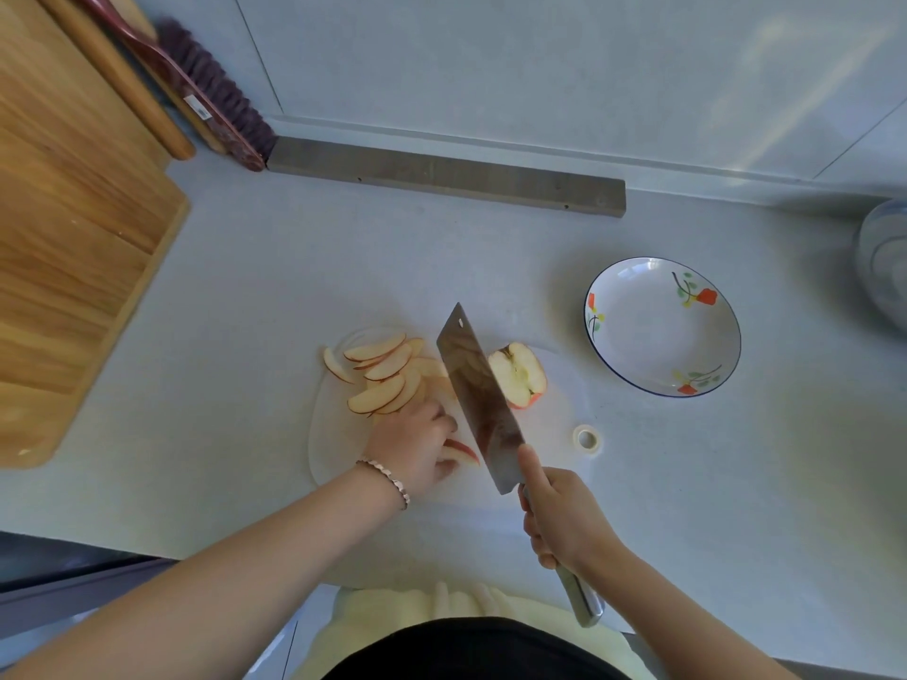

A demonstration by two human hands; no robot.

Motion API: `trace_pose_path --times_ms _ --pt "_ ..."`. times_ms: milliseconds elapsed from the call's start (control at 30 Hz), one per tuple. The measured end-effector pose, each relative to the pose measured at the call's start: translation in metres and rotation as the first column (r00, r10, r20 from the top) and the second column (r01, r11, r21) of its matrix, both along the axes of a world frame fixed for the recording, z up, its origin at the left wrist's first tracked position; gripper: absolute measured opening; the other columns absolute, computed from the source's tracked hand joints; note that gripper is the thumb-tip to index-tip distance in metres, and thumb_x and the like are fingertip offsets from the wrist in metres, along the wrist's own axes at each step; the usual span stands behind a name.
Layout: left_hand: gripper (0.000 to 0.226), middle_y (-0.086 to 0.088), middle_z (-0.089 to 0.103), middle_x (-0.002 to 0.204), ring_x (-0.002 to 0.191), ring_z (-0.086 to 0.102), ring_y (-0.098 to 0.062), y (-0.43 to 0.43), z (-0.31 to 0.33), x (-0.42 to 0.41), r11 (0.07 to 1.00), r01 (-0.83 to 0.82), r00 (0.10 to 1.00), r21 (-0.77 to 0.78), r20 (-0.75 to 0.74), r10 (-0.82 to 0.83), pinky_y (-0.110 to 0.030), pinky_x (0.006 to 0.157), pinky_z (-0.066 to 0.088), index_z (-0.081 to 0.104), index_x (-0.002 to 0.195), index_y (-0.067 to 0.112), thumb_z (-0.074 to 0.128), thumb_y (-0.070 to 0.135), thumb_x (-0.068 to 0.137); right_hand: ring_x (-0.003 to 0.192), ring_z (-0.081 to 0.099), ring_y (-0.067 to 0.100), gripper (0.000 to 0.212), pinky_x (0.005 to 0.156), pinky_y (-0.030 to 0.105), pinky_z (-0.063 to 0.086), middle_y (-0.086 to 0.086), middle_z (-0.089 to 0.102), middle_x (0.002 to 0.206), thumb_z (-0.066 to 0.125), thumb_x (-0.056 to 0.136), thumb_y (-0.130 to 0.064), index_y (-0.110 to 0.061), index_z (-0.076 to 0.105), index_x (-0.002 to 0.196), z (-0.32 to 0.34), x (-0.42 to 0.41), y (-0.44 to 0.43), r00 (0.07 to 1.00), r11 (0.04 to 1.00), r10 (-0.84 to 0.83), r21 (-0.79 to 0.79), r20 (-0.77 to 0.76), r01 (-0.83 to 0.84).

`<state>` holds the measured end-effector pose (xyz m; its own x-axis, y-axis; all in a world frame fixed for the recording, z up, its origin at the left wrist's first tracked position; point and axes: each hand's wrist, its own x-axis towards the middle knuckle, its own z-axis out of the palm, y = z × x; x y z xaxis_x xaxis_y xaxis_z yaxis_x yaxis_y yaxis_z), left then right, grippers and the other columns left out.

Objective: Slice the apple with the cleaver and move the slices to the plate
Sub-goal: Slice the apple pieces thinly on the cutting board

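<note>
Right hand (564, 520) grips cleaver (473, 385) above white board (333, 434) on pale grey counter (245, 287).

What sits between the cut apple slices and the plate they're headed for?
The cleaver, held in the right hand, stands across the board right of the slices, and the uncut apple half lies just beyond it. Past that, nothing visible blocks the way to the plate.
</note>
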<state>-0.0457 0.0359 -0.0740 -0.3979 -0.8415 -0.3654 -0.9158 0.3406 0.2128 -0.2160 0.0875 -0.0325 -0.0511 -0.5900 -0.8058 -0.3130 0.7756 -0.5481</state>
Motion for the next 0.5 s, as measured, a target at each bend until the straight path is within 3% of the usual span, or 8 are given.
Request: trace_pose_path --times_ms 100,167,233,300,400,500 --pt "0.034 -0.005 0.049 0.124 0.118 0.044 -0.028 0.003 0.001 -0.003 0.999 0.033 0.994 0.026 0.104 -0.036 -0.031 0.081 0.04 0.058 0.119 0.012 0.052 0.026 0.09 0.036 0.024 0.011 0.051 0.042 0.018 0.023 0.0 0.029 0.05 0.033 0.093 -0.058 -0.012 0.034 0.069 -0.005 0.006 0.001 0.999 1.0 0.021 -0.007 -0.035 -0.022" --pt "0.025 -0.006 0.064 0.097 0.096 0.059 -0.027 0.005 0.001 -0.003 0.997 0.051 0.994 -0.055 0.099 -0.045 -0.029 0.066 0.044 0.071 0.091 0.012 0.072 0.027 0.071 0.035 0.028 0.011 0.053 0.041 0.019 0.027 0.0 0.033 0.05 0.031 0.093 -0.057 -0.012 0.036 0.067 -0.006 0.005 0.0 0.997 0.999 0.023 -0.035 -0.069 -0.026" --pt "0.028 0.001 0.063 0.065 0.065 0.064 -0.018 0.005 -0.001 -0.003 0.992 0.022 0.997 -0.122 0.071 -0.013 -0.022 0.045 0.044 0.069 0.06 0.016 0.086 0.027 0.041 0.035 0.031 0.011 0.054 0.04 0.019 0.03 0.001 0.036 0.051 0.03 0.094 -0.056 -0.011 0.04 0.066 -0.006 0.002 -0.003 0.996 0.999 0.007 -0.048 -0.084 -0.011" --pt "0.024 -0.001 0.065 0.071 0.071 0.064 -0.019 0.005 0.0 -0.007 0.995 -0.023 1.0 -0.102 0.003 0.023 -0.021 0.05 0.045 0.069 0.071 0.013 0.082 0.023 0.053 0.034 0.03 0.01 0.054 0.039 0.019 0.03 0.002 0.035 0.052 0.03 0.095 -0.055 -0.011 0.041 0.067 -0.005 -0.001 -0.005 0.998 0.998 -0.022 -0.052 -0.067 0.018" --pt "0.019 -0.005 0.06 0.101 0.099 0.057 -0.023 0.008 -0.003 -0.012 0.991 -0.084 0.995 -0.107 -0.063 0.078 -0.026 0.067 0.043 0.061 0.101 0.011 0.056 0.021 0.086 0.035 0.027 0.011 0.053 0.038 0.019 0.028 0.002 0.032 0.053 0.031 0.095 -0.056 -0.01 0.038 0.068 -0.003 -0.003 -0.006 0.998 0.998 -0.013 -0.059 -0.063 0.009" --pt "0.015 -0.002 0.058 0.1 0.095 0.058 -0.021 0.005 0.001 -0.017 0.923 -0.384 0.904 -0.02 -0.212 0.372 -0.025 0.067 0.04 0.056 0.1 0.012 0.053 0.024 0.091 0.034 0.028 0.011 0.053 0.038 0.019 0.029 0.002 0.032 0.052 0.031 0.095 -0.055 -0.011 0.038 0.067 -0.002 -0.004 -0.005 0.998 0.998 -0.005 -0.068 -0.068 0.001"
